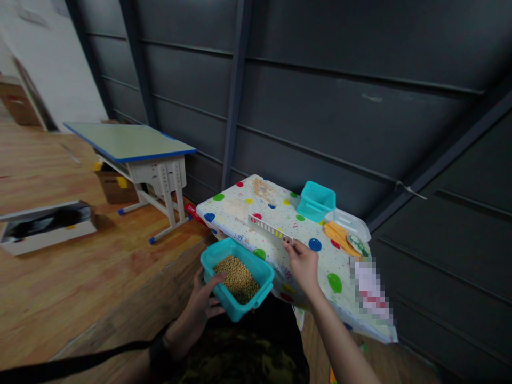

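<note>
My left hand (204, 300) grips a teal plastic container (263, 277) by its near left side, thumb over the rim. Yellow soybeans (237, 273) fill much of its bottom, with smaller green beans (247, 295) toward the near right end. The container is held in front of the table's near edge, tilted a little. In my right hand (303, 262), the fingers are closed on one end of a long white slotted plastic strip (269, 228). The strip reaches out to the left over the tablecloth (276, 261); I cannot tell whether it touches it.
On the cloth's far side stands a second teal container (316, 201), by a clear lid (352, 223), an orange cloth (339, 238) and a green-white round item (358, 245). A brownish patch (264, 189) marks the cloth. A dark wall (320, 122) rises behind; a desk (136, 140) stands left.
</note>
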Available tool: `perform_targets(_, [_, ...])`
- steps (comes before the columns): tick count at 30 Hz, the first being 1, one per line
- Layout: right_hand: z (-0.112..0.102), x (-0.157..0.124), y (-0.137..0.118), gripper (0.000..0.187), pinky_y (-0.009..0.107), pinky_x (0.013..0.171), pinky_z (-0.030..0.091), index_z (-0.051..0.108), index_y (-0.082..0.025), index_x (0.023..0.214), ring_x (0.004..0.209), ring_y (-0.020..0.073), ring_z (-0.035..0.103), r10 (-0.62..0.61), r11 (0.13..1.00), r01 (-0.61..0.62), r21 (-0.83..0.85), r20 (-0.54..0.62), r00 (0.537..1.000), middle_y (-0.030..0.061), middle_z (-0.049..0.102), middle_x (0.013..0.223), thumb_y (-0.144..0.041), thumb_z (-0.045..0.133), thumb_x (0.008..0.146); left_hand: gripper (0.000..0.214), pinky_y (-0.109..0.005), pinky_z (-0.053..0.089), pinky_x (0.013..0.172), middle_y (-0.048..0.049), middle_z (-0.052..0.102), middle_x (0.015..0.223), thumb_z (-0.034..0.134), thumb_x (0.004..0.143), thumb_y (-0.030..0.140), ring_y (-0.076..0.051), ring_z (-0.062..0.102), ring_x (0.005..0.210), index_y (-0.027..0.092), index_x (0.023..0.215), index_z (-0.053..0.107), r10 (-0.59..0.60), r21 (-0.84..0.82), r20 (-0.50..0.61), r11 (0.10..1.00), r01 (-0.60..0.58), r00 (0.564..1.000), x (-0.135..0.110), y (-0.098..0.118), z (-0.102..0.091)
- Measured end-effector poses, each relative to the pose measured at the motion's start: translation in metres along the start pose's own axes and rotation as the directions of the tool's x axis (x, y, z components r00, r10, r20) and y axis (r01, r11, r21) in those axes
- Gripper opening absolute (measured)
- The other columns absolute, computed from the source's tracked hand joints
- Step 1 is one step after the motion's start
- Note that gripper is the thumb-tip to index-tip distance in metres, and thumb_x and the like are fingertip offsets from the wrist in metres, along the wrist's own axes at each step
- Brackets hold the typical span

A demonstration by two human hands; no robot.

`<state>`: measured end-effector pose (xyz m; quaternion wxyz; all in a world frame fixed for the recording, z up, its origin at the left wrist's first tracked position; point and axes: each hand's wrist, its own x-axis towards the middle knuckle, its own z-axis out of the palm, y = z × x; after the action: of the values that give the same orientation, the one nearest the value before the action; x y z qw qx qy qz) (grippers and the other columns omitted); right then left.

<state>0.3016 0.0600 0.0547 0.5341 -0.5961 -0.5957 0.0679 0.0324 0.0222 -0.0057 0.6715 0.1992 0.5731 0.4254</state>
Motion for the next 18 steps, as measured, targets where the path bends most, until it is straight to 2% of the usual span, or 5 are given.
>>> perform_targets(5, [-0.0049, -0.0041, -0.003, 0.046, 0.033, 0.066, 0.052, 0.087, -0.017, 0.087, 0.072, 0.0264, 0.073, 0.058, 0.998, -0.058, 0.007, 0.001, 0.998, 0.0104, 0.086, 0.089, -0.059, 0.069, 0.094, 0.101, -0.039, 0.062, 0.061, -0.0085, 0.073, 0.117, 0.088, 0.078, 0.054, -0.021, 0.072, 0.061, 0.039, 0.159, 0.03, -0.004, -0.007, 0.008, 1.0, 0.004, 1.0, -0.002, 0.0013, 0.0002])
perform_targets(11, [-0.0046, -0.0079, -0.0031, 0.052, 0.03, 0.063, 0.047, 0.084, -0.017, 0.08, 0.066, 0.0215, 0.06, 0.095, 0.995, -0.095, 0.019, 0.01, 0.995, 0.0037, 0.074, 0.067, -0.064, 0.068, 0.093, 0.105, -0.04, 0.064, 0.062, -0.0147, 0.071, 0.129, 0.088, 0.078, 0.054, -0.027, 0.079, 0.072, 0.038, 0.161, 0.027, -0.012, 0.001, 0.004, 1.0, 0.012, 1.0, -0.0018, 0.0006, -0.0003])
perform_targets(18, [-0.0058, -0.0098, -0.0102, 0.057, 0.028, 0.057, 0.038, 0.076, -0.017, 0.068, 0.06, 0.0173, 0.049, 0.11, 0.993, -0.111, 0.042, 0.018, 0.994, 0.0005, 0.061, 0.06, -0.069, 0.069, 0.09, 0.105, -0.039, 0.063, 0.06, -0.0114, 0.073, 0.122, 0.088, 0.077, 0.056, -0.025, 0.078, 0.069, 0.039, 0.161, 0.028, -0.004, -0.004, 0.004, 1.0, 0.004, 1.0, -0.0011, -0.0003, 0.0002])
